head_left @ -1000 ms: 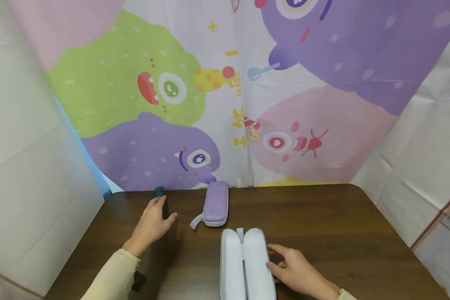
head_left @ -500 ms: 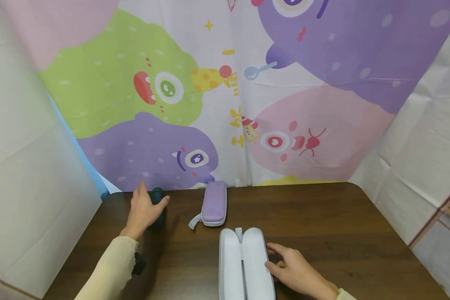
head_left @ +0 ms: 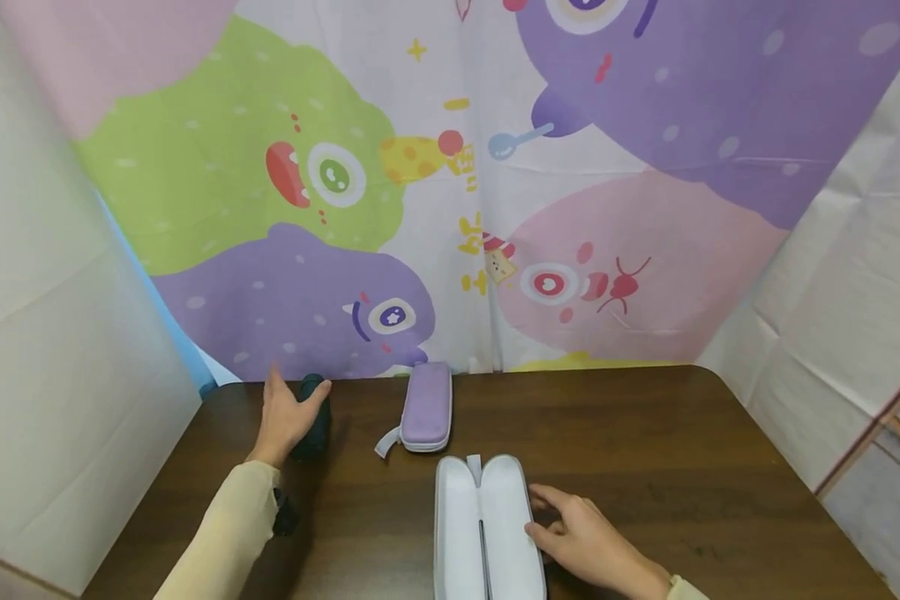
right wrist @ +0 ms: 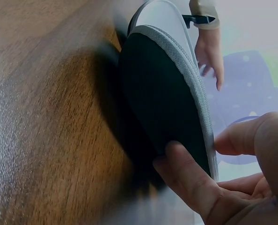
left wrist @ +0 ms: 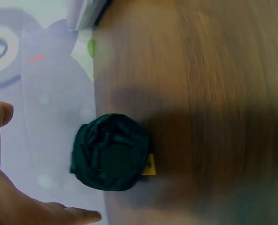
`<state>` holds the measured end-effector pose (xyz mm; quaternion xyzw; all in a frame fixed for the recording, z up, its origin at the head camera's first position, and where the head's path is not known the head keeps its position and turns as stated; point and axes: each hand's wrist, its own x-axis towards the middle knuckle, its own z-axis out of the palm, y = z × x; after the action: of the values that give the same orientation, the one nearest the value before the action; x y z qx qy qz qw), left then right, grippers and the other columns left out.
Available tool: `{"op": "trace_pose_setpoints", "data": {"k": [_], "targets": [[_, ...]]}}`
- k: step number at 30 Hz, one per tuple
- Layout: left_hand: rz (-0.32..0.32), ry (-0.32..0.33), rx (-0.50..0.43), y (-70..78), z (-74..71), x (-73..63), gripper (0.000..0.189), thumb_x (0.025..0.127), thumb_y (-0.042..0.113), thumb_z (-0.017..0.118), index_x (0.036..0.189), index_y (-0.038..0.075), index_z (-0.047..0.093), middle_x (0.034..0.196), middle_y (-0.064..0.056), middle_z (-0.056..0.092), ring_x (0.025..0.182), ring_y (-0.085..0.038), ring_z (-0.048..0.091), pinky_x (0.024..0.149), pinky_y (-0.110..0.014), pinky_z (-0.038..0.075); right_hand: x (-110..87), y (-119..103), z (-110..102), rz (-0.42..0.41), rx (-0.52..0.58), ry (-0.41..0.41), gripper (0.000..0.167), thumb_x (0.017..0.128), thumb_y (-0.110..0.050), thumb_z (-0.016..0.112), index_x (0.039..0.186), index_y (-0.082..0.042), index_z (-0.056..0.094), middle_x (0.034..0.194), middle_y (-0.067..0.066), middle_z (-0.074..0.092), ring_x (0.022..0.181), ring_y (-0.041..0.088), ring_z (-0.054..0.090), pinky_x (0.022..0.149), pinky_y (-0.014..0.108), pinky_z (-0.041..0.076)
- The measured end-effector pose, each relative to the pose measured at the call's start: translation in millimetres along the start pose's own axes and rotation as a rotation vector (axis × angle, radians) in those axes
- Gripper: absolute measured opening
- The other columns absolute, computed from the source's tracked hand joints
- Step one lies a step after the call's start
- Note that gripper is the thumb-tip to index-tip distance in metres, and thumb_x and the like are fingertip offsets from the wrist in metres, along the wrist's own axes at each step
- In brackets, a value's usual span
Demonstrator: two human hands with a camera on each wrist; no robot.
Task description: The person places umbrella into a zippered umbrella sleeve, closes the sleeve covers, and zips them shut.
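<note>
A dark green, cloth-covered folded umbrella stands upright near the table's back left. In the left wrist view, the bunched fabric of its round top shows, with a small yellow tag at its side. My left hand is beside it, thumb and fingers spread apart, gripping nothing. A long zip case lies open in front, white inside with a thin dark line down its middle. My right hand pinches its right edge; the right wrist view shows the case's dark green outside between thumb and fingers.
A closed purple zip case with a pale strap lies at the back, between the umbrella and the open case. Behind the brown wooden table hangs a cloth printed with cartoon monsters. White sheets close off both sides.
My left hand has moved left off the umbrella, its fingers opening, and the umbrella now stands in fuller view. My right hand keeps its hold on the open case.
</note>
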<state>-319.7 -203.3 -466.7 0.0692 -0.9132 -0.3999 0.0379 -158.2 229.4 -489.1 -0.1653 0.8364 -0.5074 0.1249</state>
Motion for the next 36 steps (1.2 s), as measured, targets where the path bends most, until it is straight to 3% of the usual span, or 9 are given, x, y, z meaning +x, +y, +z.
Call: {"op": "trace_pose_setpoints", "data": {"k": [5,8,12,16,21,25,29,36], "targets": [[-0.125,-0.063,-0.065,-7.2,1.4,3.0,0.116,0.099,0.066,0.050,0.157,0.004,-0.028,0.168,-0.032,-0.011,0.156,-0.051,0.001,0.123,-0.065,0.014,0.5,-0.3,-0.1,-0.009,0.015,0.005,0.059,0.099,-0.010,0.064,0.143,0.022,0.040,0.133,0.039,0.058,0.078,0.011,0.075,0.062,0.025,0.060],[-0.160,-0.090,-0.069,-11.7,2.8,3.9,0.116,0.098,0.065,0.050,0.157,-0.001,-0.025,0.166,-0.036,-0.005,0.154,-0.053,0.006,0.123,-0.065,0.018,0.1,-0.6,0.3,-0.009,0.011,0.003,0.059,0.099,-0.009,0.064,0.143,0.022,0.041,0.133,0.039,0.058,0.077,0.011,0.074,0.061,0.025,0.060],[-0.158,-0.129,-0.027,-18.2,5.5,4.0,0.111,0.100,0.056,0.053,0.158,-0.010,-0.014,0.164,-0.040,0.000,0.152,-0.055,0.011,0.122,-0.064,0.022,-1.0,0.3,1.6,-0.001,0.020,0.003,0.058,0.098,-0.009,0.063,0.143,0.022,0.041,0.134,0.039,0.057,0.078,0.010,0.074,0.062,0.025,0.060],[-0.125,-0.136,0.031,-22.8,8.8,4.6,0.100,0.100,0.046,0.058,0.156,-0.018,0.004,0.159,-0.044,0.017,0.146,-0.058,0.025,0.117,-0.066,0.031,-1.8,1.2,1.8,-0.001,0.016,0.006,0.057,0.098,-0.007,0.063,0.142,0.023,0.041,0.134,0.039,0.057,0.077,0.009,0.074,0.062,0.025,0.060],[-0.092,-0.111,0.095,-21.6,9.9,4.4,0.086,0.098,0.038,0.064,0.147,-0.023,0.029,0.142,-0.045,0.042,0.127,-0.057,0.049,0.105,-0.065,0.046,-1.6,0.0,0.3,-0.010,0.007,0.004,0.057,0.098,-0.006,0.062,0.142,0.023,0.041,0.134,0.039,0.057,0.076,0.009,0.073,0.061,0.025,0.060],[-0.088,-0.088,0.097,-19.6,9.6,3.7,0.074,0.096,0.033,0.067,0.138,-0.022,0.043,0.129,-0.042,0.054,0.112,-0.051,0.058,0.094,-0.061,0.053,-1.8,-0.9,0.1,-0.012,0.018,0.006,0.057,0.098,-0.007,0.063,0.142,0.023,0.041,0.134,0.040,0.057,0.076,0.011,0.074,0.060,0.026,0.060],[-0.092,-0.076,0.103,-19.2,8.0,5.5,0.068,0.092,0.028,0.069,0.131,-0.023,0.049,0.125,-0.041,0.056,0.107,-0.049,0.060,0.089,-0.058,0.055,-2.7,-1.2,0.4,-0.001,0.029,0.006,0.058,0.098,-0.007,0.063,0.142,0.023,0.040,0.135,0.040,0.056,0.074,0.014,0.074,0.059,0.027,0.060],[-0.130,-0.103,0.115,-15.9,4.8,7.4,0.068,0.091,0.025,0.068,0.133,-0.024,0.046,0.128,-0.042,0.053,0.108,-0.049,0.058,0.092,-0.058,0.053,-3.2,-0.2,0.7,-0.008,0.021,0.017,0.057,0.097,-0.006,0.063,0.141,0.023,0.042,0.134,0.040,0.056,0.074,0.010,0.074,0.059,0.027,0.060]]}}
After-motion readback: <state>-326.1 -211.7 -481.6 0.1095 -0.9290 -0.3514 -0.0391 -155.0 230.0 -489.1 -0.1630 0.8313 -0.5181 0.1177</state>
